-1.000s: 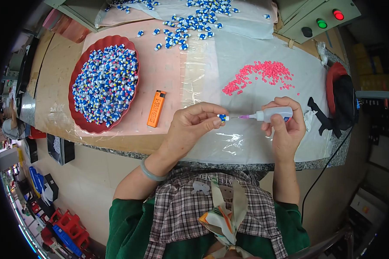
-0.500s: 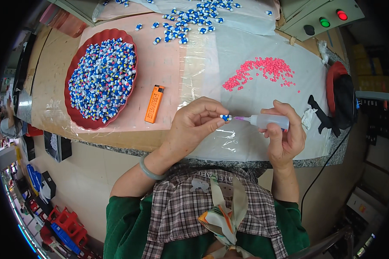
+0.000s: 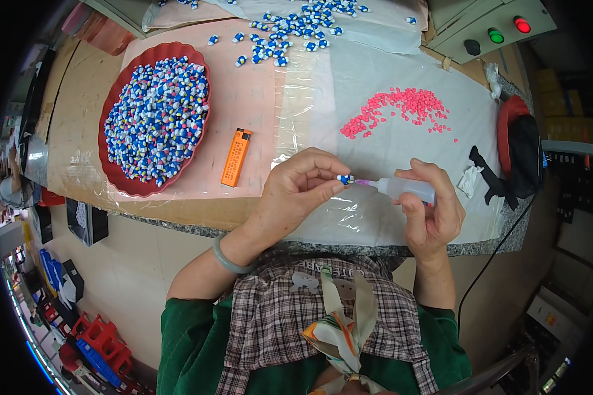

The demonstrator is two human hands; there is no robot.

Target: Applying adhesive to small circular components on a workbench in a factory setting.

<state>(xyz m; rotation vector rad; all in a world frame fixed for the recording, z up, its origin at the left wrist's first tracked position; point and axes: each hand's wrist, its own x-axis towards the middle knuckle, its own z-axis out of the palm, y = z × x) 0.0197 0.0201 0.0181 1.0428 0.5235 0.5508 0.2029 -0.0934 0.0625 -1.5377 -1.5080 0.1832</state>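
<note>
Between the thumb and fingertips of my left hand (image 3: 304, 184) is a small blue and white figurine (image 3: 344, 179). My right hand (image 3: 436, 209) grips a translucent squeeze bottle (image 3: 407, 190), lying nearly level with its thin pinkish tip (image 3: 362, 182) pointing left. That tip is at the figurine's right side; whether it touches, I cannot tell. Beyond the bottle, small pink pieces (image 3: 412, 102) lie scattered on a white sheet (image 3: 375, 66). An orange lighter (image 3: 236, 158) rests to the left of my left hand.
A red scalloped bowl (image 3: 105, 168) heaped with similar figurines stands at the left. More loose figurines (image 3: 296, 26) lie at the back. A grey box with lit buttons (image 3: 495, 35) is at the back right. Black cloth (image 3: 524, 155) and a crumpled tissue (image 3: 470, 180) lie at the right.
The bottle has shifted slightly left, bringing its tip closer to the figurine. My right fingers have changed position a little around it. My left hand has barely moved.
</note>
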